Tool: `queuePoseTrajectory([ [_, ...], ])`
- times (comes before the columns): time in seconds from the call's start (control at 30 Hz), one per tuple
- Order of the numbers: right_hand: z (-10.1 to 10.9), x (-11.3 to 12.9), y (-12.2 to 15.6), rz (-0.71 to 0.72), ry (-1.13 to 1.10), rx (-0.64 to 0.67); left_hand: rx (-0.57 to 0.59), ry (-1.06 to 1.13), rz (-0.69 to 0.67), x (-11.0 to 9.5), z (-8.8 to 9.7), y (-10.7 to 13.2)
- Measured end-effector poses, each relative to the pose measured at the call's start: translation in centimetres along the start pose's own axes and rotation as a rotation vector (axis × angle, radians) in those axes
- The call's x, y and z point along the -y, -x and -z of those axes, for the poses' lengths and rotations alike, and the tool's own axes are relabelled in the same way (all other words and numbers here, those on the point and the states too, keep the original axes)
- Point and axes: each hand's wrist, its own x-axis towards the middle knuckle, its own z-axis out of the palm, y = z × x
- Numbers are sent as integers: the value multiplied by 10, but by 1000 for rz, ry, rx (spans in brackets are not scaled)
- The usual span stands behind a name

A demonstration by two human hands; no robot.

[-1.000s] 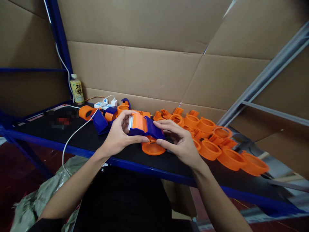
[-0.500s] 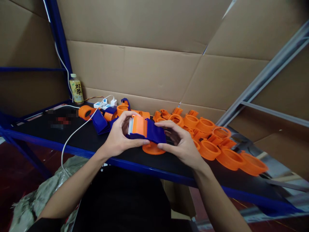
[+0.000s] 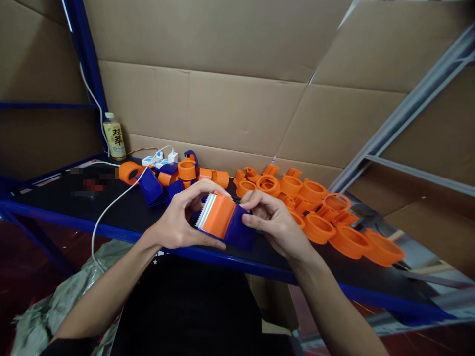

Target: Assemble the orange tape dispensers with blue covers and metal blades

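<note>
Both my hands hold an orange and blue plastic tape dispenser (image 3: pixel 222 220) just above the front edge of a black shelf (image 3: pixel 122 215). My left hand (image 3: pixel 178 220) grips its left end, thumb underneath and fingers curled over the toothed metal blade. My right hand (image 3: pixel 276 222) wraps the blue right end with fingers bent. The dispenser is tilted, its orange face turned up toward me.
Several orange ring-shaped parts (image 3: pixel 322 217) lie in a heap on the shelf to the right. Blue and orange parts (image 3: pixel 163 180) sit behind my left hand. A drink bottle (image 3: pixel 114 137), a power strip (image 3: pixel 156 159) and a white cable (image 3: pixel 115 202) are at the left. Cardboard walls the back.
The dispenser has been drawn nearer to me and tilted so its orange face shows; the orange disc under it is now hidden. My fingers have closed tighter on it.
</note>
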Motion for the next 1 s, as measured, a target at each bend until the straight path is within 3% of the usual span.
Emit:
queuePoseTrajectory([
  [0.13,4,1,-1,63,209,-7,-39,59,88,0,-5,-1],
  [0.2,1,3,3,201,500,-87,-202,107,166,3,-9,-3],
  [0.3,-10,4,11,413,934,-114,-571,223,288,13,-12,-7],
  [0.4,-21,0,7,485,1105,-42,-712,377,405,21,-8,-10],
  [0.47,-18,-4,-13,493,1088,-47,-708,458,439,23,-3,-12],
  [0.57,8,-10,-71,420,978,-10,-723,496,433,23,8,-13],
  [0.7,52,-32,-168,135,975,-109,-704,447,397,21,23,-13],
  [0.77,63,-50,-204,-44,974,-58,-666,434,391,20,26,-14],
  [0.87,63,-80,-233,-128,962,-9,-612,436,394,20,25,-14],
  [1.0,50,-110,-241,-177,940,38,-501,475,451,21,21,-14],
])
